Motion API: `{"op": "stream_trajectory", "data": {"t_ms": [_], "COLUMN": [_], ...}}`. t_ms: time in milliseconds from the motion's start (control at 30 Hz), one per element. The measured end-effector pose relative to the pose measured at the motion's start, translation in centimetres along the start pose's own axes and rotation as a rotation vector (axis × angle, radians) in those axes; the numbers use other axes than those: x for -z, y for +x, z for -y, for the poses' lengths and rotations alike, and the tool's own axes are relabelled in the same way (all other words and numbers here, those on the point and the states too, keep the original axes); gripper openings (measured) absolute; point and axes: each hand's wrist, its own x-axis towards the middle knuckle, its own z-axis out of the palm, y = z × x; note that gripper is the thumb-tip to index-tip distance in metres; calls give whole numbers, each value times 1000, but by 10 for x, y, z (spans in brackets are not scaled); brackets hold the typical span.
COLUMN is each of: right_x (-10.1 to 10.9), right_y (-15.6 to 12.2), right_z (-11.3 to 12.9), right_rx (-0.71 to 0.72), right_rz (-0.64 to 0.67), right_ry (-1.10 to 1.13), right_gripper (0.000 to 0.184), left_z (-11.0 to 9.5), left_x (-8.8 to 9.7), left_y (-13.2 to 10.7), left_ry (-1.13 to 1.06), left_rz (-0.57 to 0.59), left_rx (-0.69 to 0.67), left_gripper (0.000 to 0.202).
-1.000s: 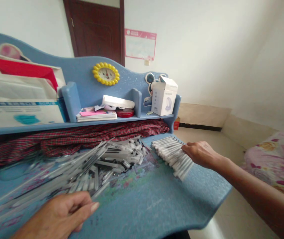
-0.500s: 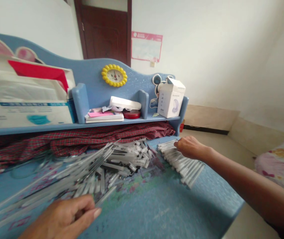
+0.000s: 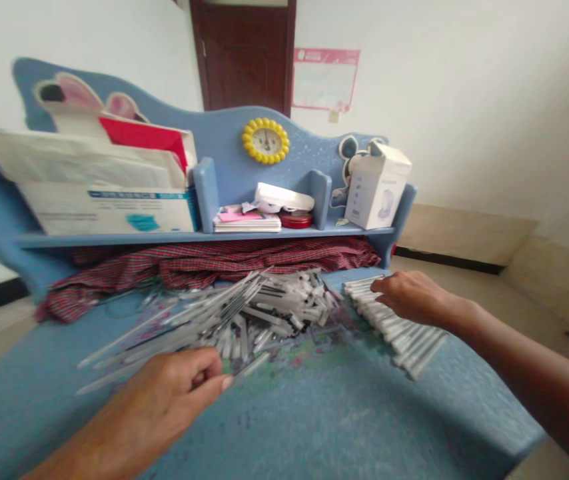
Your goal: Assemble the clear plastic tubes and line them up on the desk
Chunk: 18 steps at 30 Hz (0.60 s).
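Head view, right hand (image 3: 419, 297): reaches over the far part of the tube row (image 3: 409, 333), fingers bent downward; whether they pinch a tube or only touch it, I cannot tell.
Tube row: pale slim tubes side by side, under and just beside those fingers, their line slanting back towards the wearer.
Head view, left hand (image 3: 164, 393): curled, thumb tip close to the forefinger; a loose tube (image 3: 254, 367) shows just beyond the thumb, and whether it is gripped I cannot tell.
Tube pile (image 3: 264, 310): jumbled, just beyond the left hand and left of the right hand.
Step in hand: probably arranging tubes at the row.
Next move: seems to call for light fingertip contact, since such tubes could roll.
Open room: bare tabletop (image 3: 314, 413) between the hands and on the wearer's side.
Edges: the tabletop's right border passes under the right forearm (image 3: 529, 360); beyond the pile, plaid cloth (image 3: 214, 260) and shelf (image 3: 244, 235) limit reach.
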Motion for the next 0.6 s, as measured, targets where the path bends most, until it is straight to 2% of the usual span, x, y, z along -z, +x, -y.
{"op": "stream_trajectory", "data": {"t_ms": [167, 300, 433, 600], "right_x": [14, 27, 37, 38], "right_y": [-7, -3, 11, 32], "right_z": [50, 87, 109, 109], "right_rx": [283, 422, 456, 353], "right_rz": [-68, -72, -63, -54], "right_ry": [213, 300, 253, 184], "right_gripper": [18, 15, 18, 23], "left_z": [-1, -2, -2, 2], "left_x": [5, 0, -6, -9], "left_y": [-9, -13, -14, -12], "left_ry": [79, 199, 307, 347], "left_rz": [38, 64, 58, 70], "left_rx": [-78, -114, -165, -201], "left_gripper": [14, 10, 12, 15]}}
